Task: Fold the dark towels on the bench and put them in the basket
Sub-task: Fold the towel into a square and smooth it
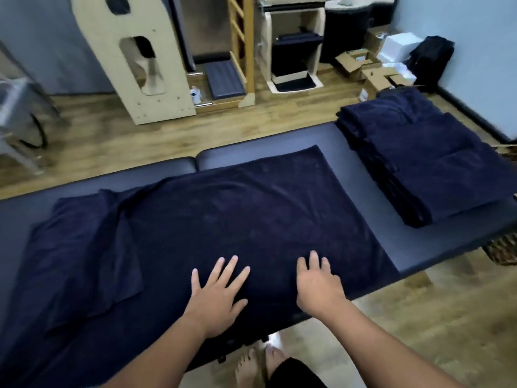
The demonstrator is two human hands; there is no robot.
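A dark navy towel (251, 214) lies spread flat across the middle of the black padded bench (361, 152). My left hand (216, 296) rests palm down on its near edge, fingers spread. My right hand (317, 284) lies flat on the towel beside it, about a hand's width to the right. Neither hand grips anything. A second dark towel (81, 247) lies loosely at the left, partly under the spread one. Folded dark towels (428, 163) are stacked on the bench's right end. A woven basket (503, 247) shows partly past the bench's right end.
Wooden floor surrounds the bench. Beyond it stand wooden exercise equipment (134, 60), a ladder frame (242, 46), and open cardboard boxes (369, 68) at the back right. A metal-framed chair (19, 107) stands at the left. My bare feet (260, 365) are under the bench's near edge.
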